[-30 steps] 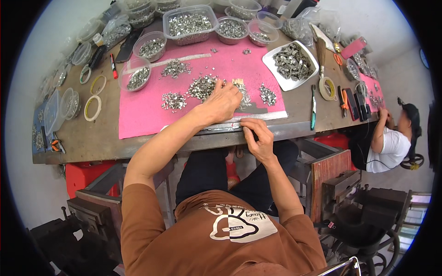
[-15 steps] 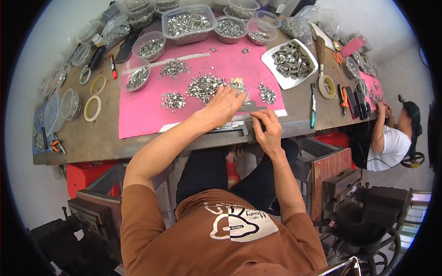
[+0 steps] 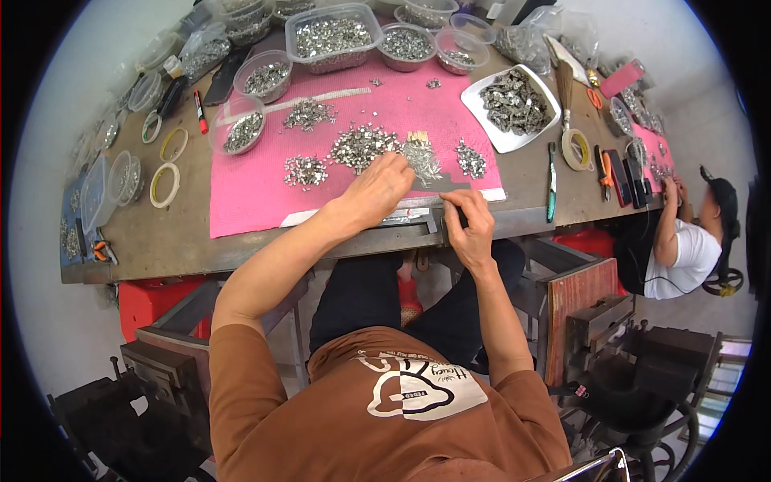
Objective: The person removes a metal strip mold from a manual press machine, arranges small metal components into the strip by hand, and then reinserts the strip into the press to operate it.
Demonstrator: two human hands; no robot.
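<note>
My left hand (image 3: 379, 191) is over the pink mat (image 3: 257, 201), its fingers bent down and closed at the near edge of a large pile of small shiny metal pieces (image 3: 361, 149). Whatever its fingertips hold is hidden. Just right of it lies a heap of thin silvery strips (image 3: 422, 161). My right hand (image 3: 469, 223) is at the table's front edge with fingers curled together; a dark bit shows inside its grip, too small to name. Beside both hands are a flat metal bar (image 3: 401, 218) and a grey plate (image 3: 458, 183). Smaller metal piles (image 3: 471, 159) lie around.
Clear tubs of metal pieces (image 3: 333, 40) line the back. A white tray (image 3: 491, 128) of darker pieces stands right of the mat. Tape rolls (image 3: 165, 185), a green toothbrush (image 3: 552, 183) and orange-handled pliers (image 3: 604, 178) lie about. Another person (image 3: 687, 241) works at far right.
My left hand has drawn back left and toward me from the thin strips, which now show more fully. My right hand stays at the table edge. The view has shifted slightly.
</note>
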